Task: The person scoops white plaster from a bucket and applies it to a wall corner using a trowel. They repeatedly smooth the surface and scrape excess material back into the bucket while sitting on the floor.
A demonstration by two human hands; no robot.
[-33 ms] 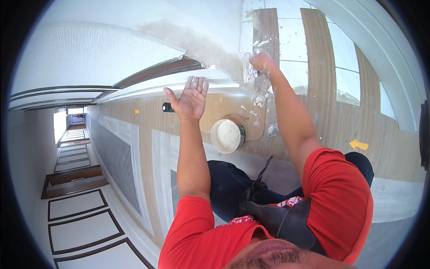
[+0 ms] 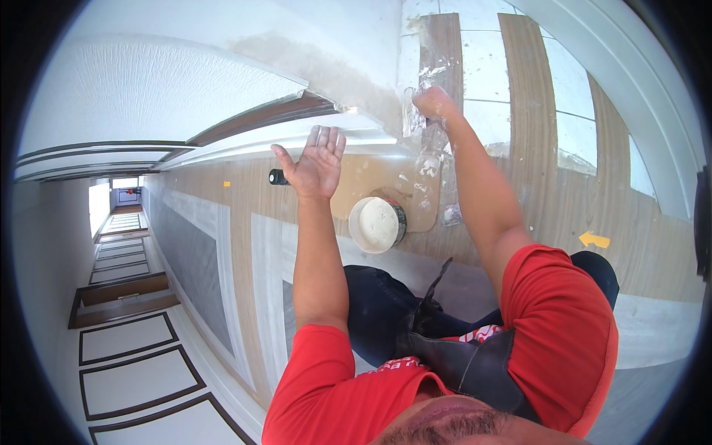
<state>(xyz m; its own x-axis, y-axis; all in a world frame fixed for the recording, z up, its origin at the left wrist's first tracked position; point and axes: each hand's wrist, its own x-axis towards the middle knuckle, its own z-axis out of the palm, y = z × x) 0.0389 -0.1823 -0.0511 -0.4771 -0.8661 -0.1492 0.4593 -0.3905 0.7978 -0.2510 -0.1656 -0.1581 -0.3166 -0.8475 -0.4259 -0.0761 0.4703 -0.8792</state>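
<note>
Head view, corridor floor: A person in a red shirt (image 2: 564, 334) works low, both bare forearms stretched forward toward the foot of a pale wall (image 2: 185, 37).
Right hand: Curled, the right hand (image 2: 437, 104) meets the wall end of a wood-look strip (image 2: 443, 44); whether the fingers close on a tool or press bare cannot be told. Short, even strokes with light pressure would likely serve best there.
Left hand: Fingers apart and palm bared, the left hand (image 2: 315, 167) holds nothing and shows whitish residue on its fingertips. Wiping it before it touches clean surfaces seems wise.
Paste tub: The round tub of white paste (image 2: 374, 225) sits between the two forearms, at the near edge of a tan sheet (image 2: 356, 178). Small scoops, with the excess scraped off on the rim, should limit drips.
Wall patch: A rough, brownish patch (image 2: 319, 63) spreads low on the wall, left of the right hand. Feathering outward past its edges would probably hide the join.
Clear plastic: Crumpled clear film (image 2: 410, 115) lies just beside the right hand; it could snag a stroke, so smoothing it flat first makes sense.
Baseboard: White trim (image 2: 363, 133) runs behind the left hand, a finished edge worth guarding from smears.
Black-capped container: The dark container (image 2: 277, 177) lies left of the left hand, apart from it.
</note>
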